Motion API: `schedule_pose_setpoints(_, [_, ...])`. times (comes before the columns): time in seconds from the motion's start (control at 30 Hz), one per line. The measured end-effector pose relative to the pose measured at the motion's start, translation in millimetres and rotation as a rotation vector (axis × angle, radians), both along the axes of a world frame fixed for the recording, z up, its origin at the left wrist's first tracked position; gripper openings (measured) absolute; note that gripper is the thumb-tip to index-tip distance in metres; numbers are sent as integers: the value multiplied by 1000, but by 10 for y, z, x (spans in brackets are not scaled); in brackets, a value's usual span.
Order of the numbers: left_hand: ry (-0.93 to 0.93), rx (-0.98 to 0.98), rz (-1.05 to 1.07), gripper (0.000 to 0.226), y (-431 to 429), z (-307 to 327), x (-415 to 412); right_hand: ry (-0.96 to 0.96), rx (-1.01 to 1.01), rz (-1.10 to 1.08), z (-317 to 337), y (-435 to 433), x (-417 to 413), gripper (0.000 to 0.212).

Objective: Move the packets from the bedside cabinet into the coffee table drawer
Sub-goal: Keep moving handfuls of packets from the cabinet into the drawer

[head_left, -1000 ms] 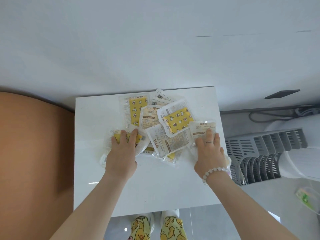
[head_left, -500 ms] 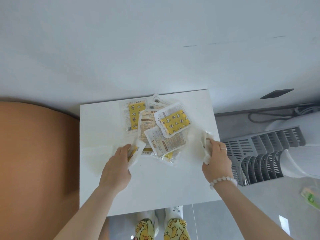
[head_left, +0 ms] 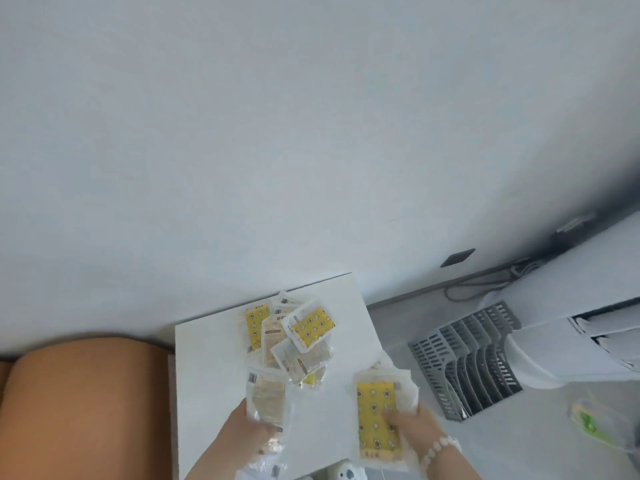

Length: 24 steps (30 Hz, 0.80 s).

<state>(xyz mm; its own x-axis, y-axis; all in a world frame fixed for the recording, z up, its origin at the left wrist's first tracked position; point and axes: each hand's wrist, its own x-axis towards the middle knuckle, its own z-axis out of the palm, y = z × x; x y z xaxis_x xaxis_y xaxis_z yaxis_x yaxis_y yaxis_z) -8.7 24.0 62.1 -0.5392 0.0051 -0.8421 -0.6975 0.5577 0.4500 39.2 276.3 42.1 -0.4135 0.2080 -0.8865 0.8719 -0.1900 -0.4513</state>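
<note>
Running almost straight up the frame, the yellow packet [head_left: 377, 419] sits at lower right, its yellow panel dotted with small cartoon figures inside a clear sealed border. The right hand [head_left: 412, 427] grips its right edge. Left of it, the pale packet [head_left: 265, 398] also stands lengthwise, slightly tilted, with a barcode at its top corner. Its lower end is clasped by the left hand [head_left: 247, 436]. Both are above the near part of the white bedside cabinet [head_left: 207, 375]. The other packets [head_left: 301, 337] lie overlapped at mixed angles near its far edge. Their print is too blurred to read. A grey slatted rack [head_left: 464, 362] stands at right.
</note>
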Motion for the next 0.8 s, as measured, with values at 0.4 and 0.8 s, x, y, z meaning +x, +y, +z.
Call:
schedule_pose_setpoints(0.4, [19,380,126,27,606,1141,-387,184,-43,-248,1129,250,58,15])
schedule_pose_setpoints(0.8, [16,435,-234,25,910,1459,-256,273,-38,-642,1443,-11,562,27])
